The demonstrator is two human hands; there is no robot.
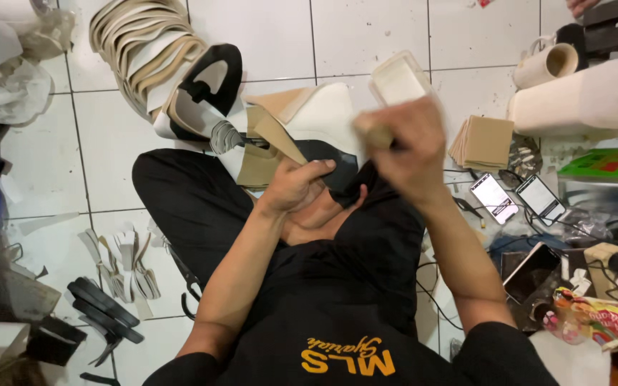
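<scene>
At the frame's centre the left hand (296, 187) pinches a black cut-out piece (337, 171) over the person's lap, while the right hand (409, 146), just right of it, is clenched around a tan-handled tool (375, 136) touching that piece. Beyond, in the upper middle, tan and white pieces (302, 118) lie on the tiled floor (366, 36); two phones (516, 196) sit at the right.
</scene>
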